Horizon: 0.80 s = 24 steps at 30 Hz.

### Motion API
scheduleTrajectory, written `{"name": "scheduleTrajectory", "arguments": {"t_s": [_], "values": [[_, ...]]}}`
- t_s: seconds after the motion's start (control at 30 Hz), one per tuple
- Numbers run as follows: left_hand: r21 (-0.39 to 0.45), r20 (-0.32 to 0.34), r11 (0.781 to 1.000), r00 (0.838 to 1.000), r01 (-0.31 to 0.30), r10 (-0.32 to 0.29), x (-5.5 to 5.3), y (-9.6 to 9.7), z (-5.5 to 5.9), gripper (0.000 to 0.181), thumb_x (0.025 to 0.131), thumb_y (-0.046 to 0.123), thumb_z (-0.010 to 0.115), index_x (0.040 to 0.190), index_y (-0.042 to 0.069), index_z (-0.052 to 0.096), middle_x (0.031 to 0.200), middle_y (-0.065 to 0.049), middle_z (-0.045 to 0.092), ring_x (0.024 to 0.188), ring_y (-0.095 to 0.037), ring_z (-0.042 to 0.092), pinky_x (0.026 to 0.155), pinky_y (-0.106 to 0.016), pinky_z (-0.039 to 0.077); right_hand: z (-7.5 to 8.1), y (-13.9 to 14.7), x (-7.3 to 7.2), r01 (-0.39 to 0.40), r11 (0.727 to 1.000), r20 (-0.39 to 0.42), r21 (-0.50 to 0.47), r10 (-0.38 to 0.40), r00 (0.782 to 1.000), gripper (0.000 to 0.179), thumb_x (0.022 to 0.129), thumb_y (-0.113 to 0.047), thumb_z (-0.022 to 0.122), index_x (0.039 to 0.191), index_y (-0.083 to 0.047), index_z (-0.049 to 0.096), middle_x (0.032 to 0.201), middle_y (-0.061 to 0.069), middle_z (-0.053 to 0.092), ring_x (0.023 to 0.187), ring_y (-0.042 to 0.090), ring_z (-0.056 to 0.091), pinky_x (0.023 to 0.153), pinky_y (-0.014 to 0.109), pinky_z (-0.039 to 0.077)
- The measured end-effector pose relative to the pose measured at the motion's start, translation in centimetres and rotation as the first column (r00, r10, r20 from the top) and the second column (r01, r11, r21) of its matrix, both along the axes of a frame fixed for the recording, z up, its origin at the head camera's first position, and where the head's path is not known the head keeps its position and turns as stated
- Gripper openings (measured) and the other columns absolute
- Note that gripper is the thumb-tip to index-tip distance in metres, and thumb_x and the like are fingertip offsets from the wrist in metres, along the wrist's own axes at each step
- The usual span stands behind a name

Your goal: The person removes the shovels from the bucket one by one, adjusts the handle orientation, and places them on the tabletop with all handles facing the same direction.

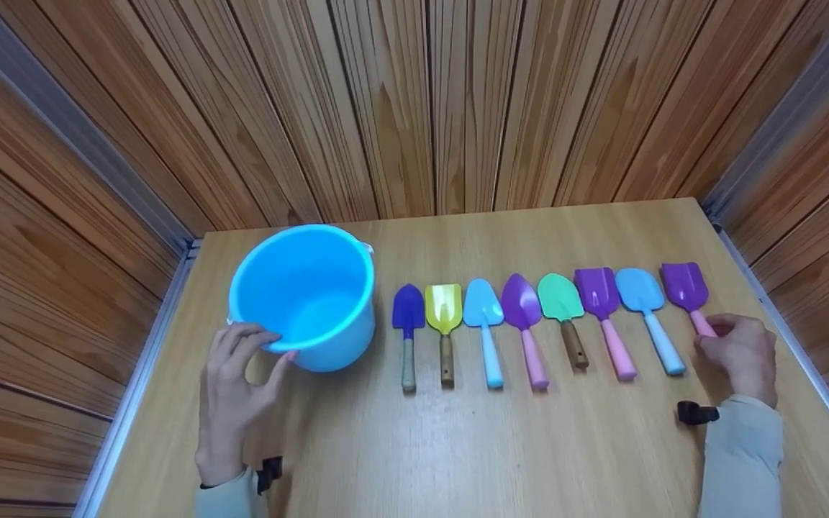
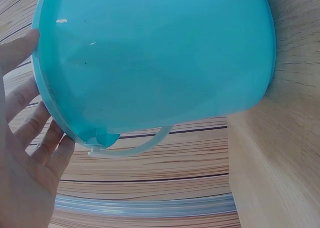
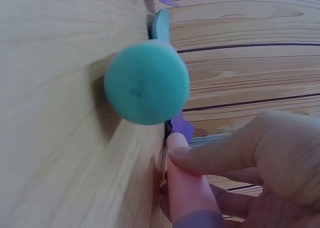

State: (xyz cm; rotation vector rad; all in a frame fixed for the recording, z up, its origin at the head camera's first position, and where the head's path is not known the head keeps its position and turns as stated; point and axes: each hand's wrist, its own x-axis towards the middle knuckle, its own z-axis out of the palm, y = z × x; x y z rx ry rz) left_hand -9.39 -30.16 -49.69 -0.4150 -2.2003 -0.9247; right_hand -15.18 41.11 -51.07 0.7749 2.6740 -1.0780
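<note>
A blue bucket [image 1: 357, 342] stands upright at the table's left side. My left hand [image 1: 231, 392] holds its near rim between thumb and fingers; in the left wrist view the left hand [image 2: 30, 133] is at the rim beside the white bail handle [image 2: 132, 150]. At the right end of a row of toy shovels lies a purple shovel [image 1: 685, 286] with a pink handle. My right hand [image 1: 742, 352] pinches that handle. Up close, the thumb lies on the pink handle [image 3: 190, 193], and the other fingers are partly hidden behind it.
Left of the held shovel lie a light blue shovel [image 1: 641, 289], a purple shovel [image 1: 598, 291], a green trowel [image 1: 560, 296], a purple trowel [image 1: 521, 301], a blue trowel [image 1: 483, 303], a yellow shovel [image 1: 444, 308] and a dark blue trowel [image 1: 409, 311]. Wood-panelled walls [image 1: 450, 108] border the table.
</note>
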Motion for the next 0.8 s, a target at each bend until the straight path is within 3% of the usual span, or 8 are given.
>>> {"name": "scheduleTrajectory", "arguments": {"t_s": [0.1,0.3,0.6,0.7,0.8], "values": [[-0.003,-0.007,1.000,1.000,-0.004,0.004,0.1,-0.1,0.1,0.038,0.077,0.008,0.095,0.112,0.009,0.080,0.115,-0.011,0.072,0.115,-0.030,0.059,0.107,-0.019,0.043,-0.1,-0.2,-0.3,-0.005,1.000,-0.003,0.016,0.005,1.000,0.063,0.102,-0.014,0.066,0.157,0.007,0.044,0.149,0.036,0.050,0.120,0.046,0.054,0.088,0.044,0.053],[-0.001,0.014,1.000,1.000,-0.023,0.023,0.4,-0.7,0.1,0.037,0.079,0.009,0.094,0.112,0.008,0.080,0.115,-0.014,0.071,0.116,-0.028,0.059,0.109,-0.017,0.042,-0.2,-0.6,-0.8,-0.006,0.999,0.007,-0.043,0.006,1.000,0.063,0.106,-0.015,0.063,0.160,0.005,0.038,0.150,0.035,0.046,0.122,0.048,0.050,0.098,0.056,0.051],[-0.002,0.055,0.998,0.997,-0.055,0.055,0.6,-0.7,0.1,0.034,0.080,0.013,0.094,0.111,0.008,0.080,0.116,-0.008,0.072,0.117,-0.025,0.059,0.108,-0.017,0.041,-0.2,-0.8,-1.0,0.008,0.999,-0.025,-0.049,-0.009,1.000,0.066,0.107,-0.024,0.063,0.161,0.005,0.037,0.149,0.032,0.047,0.122,0.044,0.050,0.089,0.042,0.049],[-0.019,0.060,0.998,0.996,-0.062,0.063,0.5,-0.5,0.5,0.033,0.081,0.016,0.094,0.111,0.009,0.080,0.116,-0.007,0.072,0.118,-0.026,0.059,0.109,-0.024,0.043,0.2,-1.2,-0.8,0.026,0.999,-0.081,-0.031,-0.028,0.996,0.070,0.108,-0.037,0.061,0.162,0.001,0.038,0.154,0.031,0.045,0.130,0.044,0.047,0.089,0.044,0.049],[-0.045,0.068,0.996,0.995,-0.074,0.077,0.2,-0.1,1.1,0.035,0.082,0.023,0.093,0.112,0.009,0.080,0.118,-0.009,0.073,0.126,-0.031,0.058,0.114,-0.043,0.045,0.8,-2.1,-0.8,-0.003,1.000,-0.178,0.010,0.005,0.984,0.074,0.107,-0.047,0.059,0.163,-0.003,0.039,0.161,0.031,0.039,0.143,0.051,0.039,0.102,0.063,0.049]]}}
